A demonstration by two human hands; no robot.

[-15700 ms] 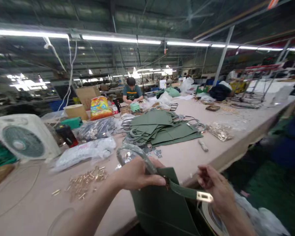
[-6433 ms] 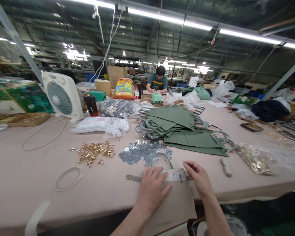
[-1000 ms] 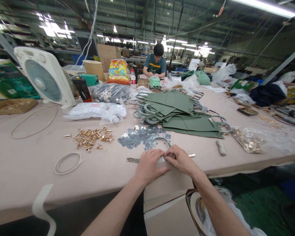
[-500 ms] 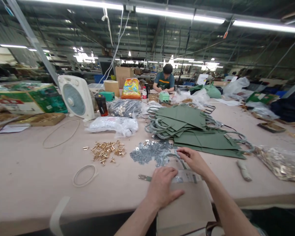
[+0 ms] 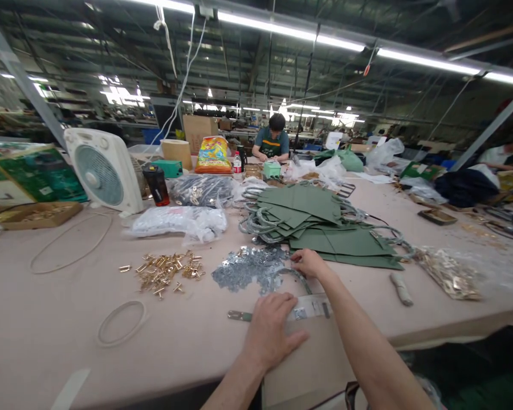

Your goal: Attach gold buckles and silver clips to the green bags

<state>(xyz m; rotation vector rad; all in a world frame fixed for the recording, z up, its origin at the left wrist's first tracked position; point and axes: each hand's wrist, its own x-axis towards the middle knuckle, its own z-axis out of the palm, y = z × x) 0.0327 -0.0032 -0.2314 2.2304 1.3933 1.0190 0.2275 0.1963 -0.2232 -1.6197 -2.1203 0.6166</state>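
My left hand [image 5: 268, 332] lies flat, fingers spread, on a beige bag panel [image 5: 312, 359] hanging over the table's near edge. A strap with metal plates [image 5: 299, 313] runs along the panel's top, and a grey handle loop [image 5: 293, 276] curves behind it. My right hand [image 5: 308, 263] reaches forward to the right edge of a heap of small silver metal plates [image 5: 250, 269], fingers curled down onto them. What it has between its fingertips is too small to make out. Gold rivets [image 5: 166, 270] lie scattered to the left.
A stack of green bags with grey handles [image 5: 320, 225] lies beyond my right hand. A fan [image 5: 102, 169], plastic bags of parts [image 5: 177, 221], white cord rings [image 5: 120, 322] and a bag of gold hardware [image 5: 447, 273] are on the table. A person [image 5: 273, 139] works at the far end.
My right hand has left the strap on the panel and moved forward to the heap of silver plates. My left hand has stayed flat on the panel.
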